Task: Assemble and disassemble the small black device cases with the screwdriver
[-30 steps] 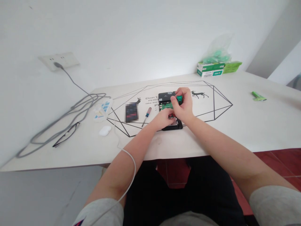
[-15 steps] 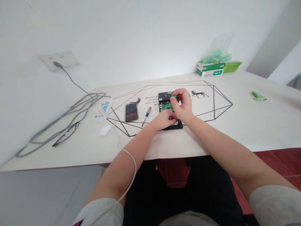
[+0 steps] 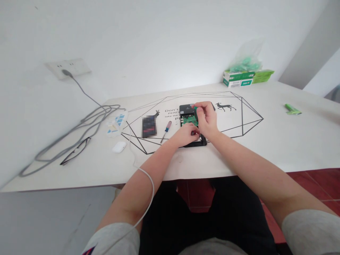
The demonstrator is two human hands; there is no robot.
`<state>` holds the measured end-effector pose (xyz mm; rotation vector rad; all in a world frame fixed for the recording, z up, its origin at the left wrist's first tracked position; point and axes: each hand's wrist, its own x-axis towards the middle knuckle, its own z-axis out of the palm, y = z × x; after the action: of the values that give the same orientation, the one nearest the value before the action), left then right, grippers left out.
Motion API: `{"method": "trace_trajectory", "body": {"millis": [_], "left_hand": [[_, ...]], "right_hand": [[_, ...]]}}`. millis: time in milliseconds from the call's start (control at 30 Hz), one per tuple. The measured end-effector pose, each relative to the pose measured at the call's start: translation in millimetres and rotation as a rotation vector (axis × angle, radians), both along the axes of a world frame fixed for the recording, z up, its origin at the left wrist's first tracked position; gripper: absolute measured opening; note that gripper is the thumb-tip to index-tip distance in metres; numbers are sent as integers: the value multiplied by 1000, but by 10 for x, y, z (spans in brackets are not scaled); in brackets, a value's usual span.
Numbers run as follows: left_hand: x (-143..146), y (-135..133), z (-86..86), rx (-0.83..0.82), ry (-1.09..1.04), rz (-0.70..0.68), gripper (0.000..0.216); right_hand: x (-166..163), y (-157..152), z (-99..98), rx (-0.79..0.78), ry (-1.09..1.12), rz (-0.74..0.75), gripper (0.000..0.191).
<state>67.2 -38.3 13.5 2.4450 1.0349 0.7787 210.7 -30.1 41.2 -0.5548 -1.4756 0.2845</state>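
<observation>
An opened black device casing [image 3: 196, 143] lies on the tabletop in front of me, with a green circuit board [image 3: 187, 120] exposed inside and a black cover-like part [image 3: 186, 109] at its far end. My right hand [image 3: 207, 119] is closed around a green handle [image 3: 196, 110], held upright over the right side of the board. It looks like a screwdriver's handle; its tip is hidden by my hands. Low over the near part of the casing, my left hand [image 3: 188, 133] has its fingers pinched together. What they grip, if anything, is too small to see.
Left of the casing lie a screwdriver [image 3: 166, 131], a blurred dark item [image 3: 149, 126], a white earbud case [image 3: 119, 147], a clear parts box [image 3: 116, 124] and glasses [image 3: 75, 151]. A grey cable [image 3: 87, 122] loops behind. Green-white boxes [image 3: 238, 78] stand at the wall. A white cord [image 3: 152, 184] crosses my left forearm.
The green handle and my right fingers have turned slightly, the handle now showing more upright. My left hand stays at the same place on the casing.
</observation>
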Motion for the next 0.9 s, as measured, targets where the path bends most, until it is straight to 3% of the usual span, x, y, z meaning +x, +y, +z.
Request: {"method": "trace_trajectory", "body": {"millis": [167,533,733,900], "left_hand": [[-11,-3,24,30,-11,43,13],[-52,35,18,86,50,153,15],[-75,47,5,88,82,174,17],[-87,54,0,111,111,184,17]], "right_hand": [[6,60,-11,53,-7,-160,13],[-22,46,-32,-44,103,-2,28],[6,52,7,51,23,-182,18],[-22,74,-17,32,33,-183,21]]}}
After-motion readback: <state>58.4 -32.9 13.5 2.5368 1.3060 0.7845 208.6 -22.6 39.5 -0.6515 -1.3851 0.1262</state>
